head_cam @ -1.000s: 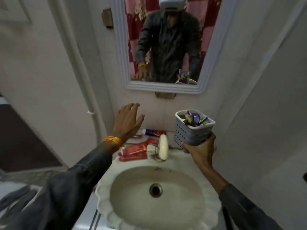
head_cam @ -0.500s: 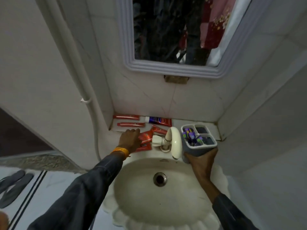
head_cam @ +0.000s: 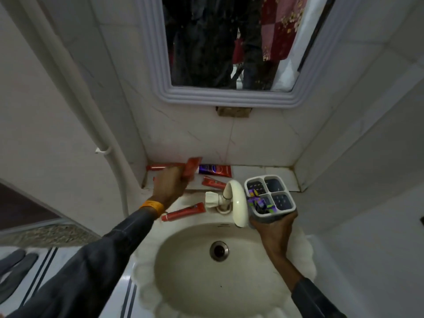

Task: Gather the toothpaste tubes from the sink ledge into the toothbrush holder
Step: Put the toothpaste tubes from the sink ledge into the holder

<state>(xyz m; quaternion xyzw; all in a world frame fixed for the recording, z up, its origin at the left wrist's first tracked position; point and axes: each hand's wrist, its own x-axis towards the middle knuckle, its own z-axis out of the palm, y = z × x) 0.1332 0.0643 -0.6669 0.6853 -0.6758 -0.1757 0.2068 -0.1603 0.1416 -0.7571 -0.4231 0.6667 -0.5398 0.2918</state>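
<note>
On the left, the left hand (head_cam: 171,183) is closed around one red toothpaste tube (head_cam: 191,169), lifted clear of the sink ledge (head_cam: 259,172), while other tubes lie there: a red one (head_cam: 160,167) against the back wall, a dark blue-and-red one (head_cam: 214,169) beside it, a small red one (head_cam: 213,182) near the tap (head_cam: 237,203), and another red one (head_cam: 183,211) on the basin rim below the wrist. On the right, the right hand (head_cam: 274,229) is clamped around the base of the grey toothbrush holder (head_cam: 269,195), held over the basin edge beside the tap. Its four compartments show only purple brushes and no tube, so I judge the gathering barely begun, with at least five tubes left.
</note>
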